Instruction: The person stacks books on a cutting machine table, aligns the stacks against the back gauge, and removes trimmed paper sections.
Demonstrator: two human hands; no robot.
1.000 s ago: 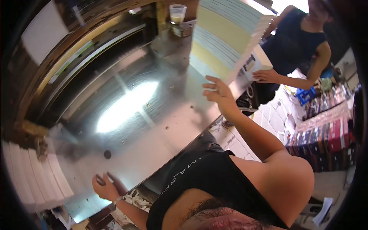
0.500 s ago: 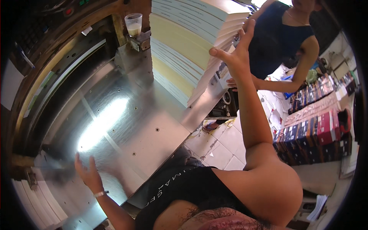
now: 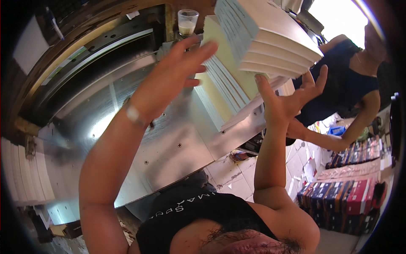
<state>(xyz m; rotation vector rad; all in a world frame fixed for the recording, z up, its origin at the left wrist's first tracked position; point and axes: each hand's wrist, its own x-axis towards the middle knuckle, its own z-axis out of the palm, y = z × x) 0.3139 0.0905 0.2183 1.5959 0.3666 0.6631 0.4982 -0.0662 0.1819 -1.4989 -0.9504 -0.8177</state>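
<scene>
A tall stack of paper blocks [image 3: 228, 74], in white, pale blue and pale yellow layers, stands on a shiny metal table [image 3: 169, 161]. Its upper blocks [image 3: 279, 46] jut out to the right over the lower ones. My left hand [image 3: 179, 67], a pale band on its wrist, is raised at the stack's left side with fingers apart, holding nothing. My right hand [image 3: 289, 97] is just below the jutting blocks, palm up and fingers spread. The thumb tip is at their lower edge; whether it touches them I cannot tell.
A glass of whitish liquid [image 3: 187, 23] stands behind the stack. A co-worker [image 3: 338, 84] is close on the right. Bundled dark and red blocks [image 3: 334, 197] are piled at the far right, with more paper stacks [image 3: 25, 173] at the left edge.
My left hand has risen from over the lower left of the table to the stack. My right hand is lower and farther right. The upper blocks now jut out, and the view has shifted.
</scene>
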